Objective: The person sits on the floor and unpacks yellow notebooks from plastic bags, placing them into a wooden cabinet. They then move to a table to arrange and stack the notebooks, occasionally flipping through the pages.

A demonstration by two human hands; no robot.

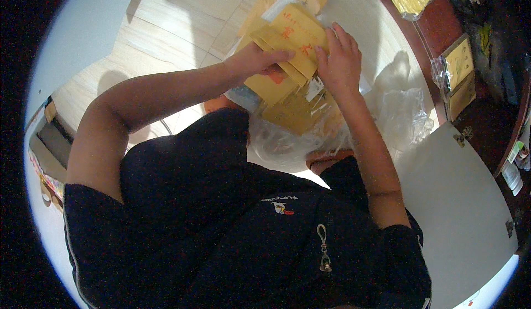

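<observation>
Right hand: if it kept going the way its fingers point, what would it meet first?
Probably the top yellow envelope of the fanned stack; the right hand already has its fingertips at that envelope's edge, though depth is unclear.
</observation>
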